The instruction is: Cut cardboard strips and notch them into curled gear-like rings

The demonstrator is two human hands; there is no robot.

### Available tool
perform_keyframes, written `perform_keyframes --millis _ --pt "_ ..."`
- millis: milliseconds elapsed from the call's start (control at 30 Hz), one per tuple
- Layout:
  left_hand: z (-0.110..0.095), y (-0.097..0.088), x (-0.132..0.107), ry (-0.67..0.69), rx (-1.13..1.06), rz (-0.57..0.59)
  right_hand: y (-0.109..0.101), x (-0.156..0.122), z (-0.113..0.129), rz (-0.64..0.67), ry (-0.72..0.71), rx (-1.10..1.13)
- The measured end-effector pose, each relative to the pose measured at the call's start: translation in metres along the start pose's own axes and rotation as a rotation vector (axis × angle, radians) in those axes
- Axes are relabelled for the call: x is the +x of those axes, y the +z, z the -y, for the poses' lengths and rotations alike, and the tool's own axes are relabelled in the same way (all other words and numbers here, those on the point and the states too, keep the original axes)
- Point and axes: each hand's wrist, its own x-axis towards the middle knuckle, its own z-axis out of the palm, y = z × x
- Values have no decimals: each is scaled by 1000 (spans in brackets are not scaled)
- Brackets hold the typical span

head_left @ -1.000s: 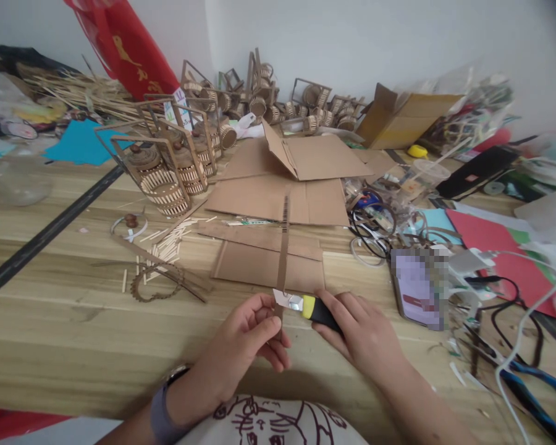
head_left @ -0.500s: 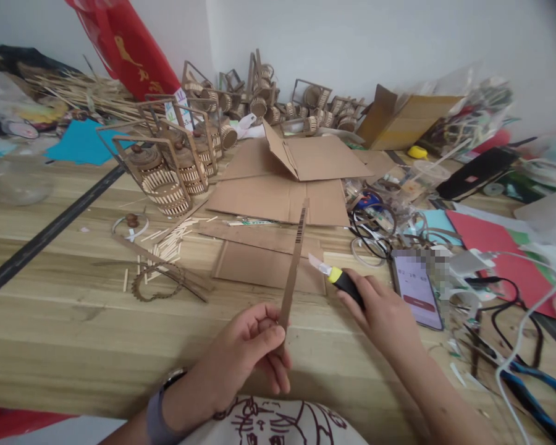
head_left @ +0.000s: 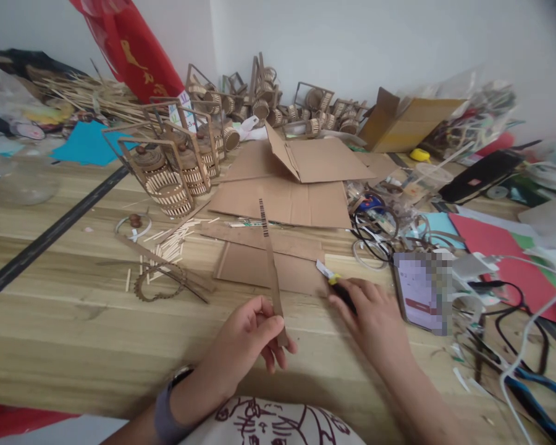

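Between the thumb and fingers of my left hand (head_left: 254, 337) is the lower end of a narrow brown cardboard strip (head_left: 273, 266). Its far end carries dark barcode-like marks and points away from me, over the cardboard pieces. My right hand (head_left: 368, 309) grips a utility knife (head_left: 340, 290) with a black and yellow handle, low over the table. The blade sticks out toward the upper left, apart from the strip, by the edge of a flat cardboard piece (head_left: 259, 270). Beyond it lies a larger folded cardboard sheet (head_left: 278, 198).
Small slatted baskets with tall handles (head_left: 169, 191) stand at the left. Short sticks (head_left: 171, 247) and a notched ring of strip (head_left: 160, 284) lie nearer. At the right are a phone (head_left: 419, 290), cables, blue-handled pliers (head_left: 532, 389) and a red sheet (head_left: 495, 253).
The strip's far end has swung left in my left hand. My right hand has lowered the knife slightly, and its blade is farther from the strip.
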Motion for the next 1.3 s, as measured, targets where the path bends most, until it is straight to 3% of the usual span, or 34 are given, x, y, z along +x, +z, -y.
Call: perform_keyframes --millis 100,233,300,433,500,600,700,833,900,1033,1300 --pt "2 1 2 14 32 -33 -18 5 36 55 -34 423" --pt "6 1 5 31 43 -43 -26 17 72 165 151 810" --pt "8 1 7 27 41 -28 -20 23 79 223 259 951" --pt "11 -1 12 21 4 63 -8 29 81 459 492 1403" --pt "12 -3 15 9 -45 109 -5 31 81 546 540 1607" --pt "12 -5 19 -17 -93 166 0 31 81 585 569 1739" --pt "12 -7 23 -9 -112 136 6 30 78 524 536 1682" --pt "11 -11 28 47 -162 -43 8 26 75 126 328 1190" --pt "11 -12 31 70 -196 -130 5 24 74 1 183 1011" --pt "11 -13 34 94 -220 -195 -1 22 77 -2 -31 942" --pt "12 -15 30 124 -118 -223 3 17 79 -62 -70 831"
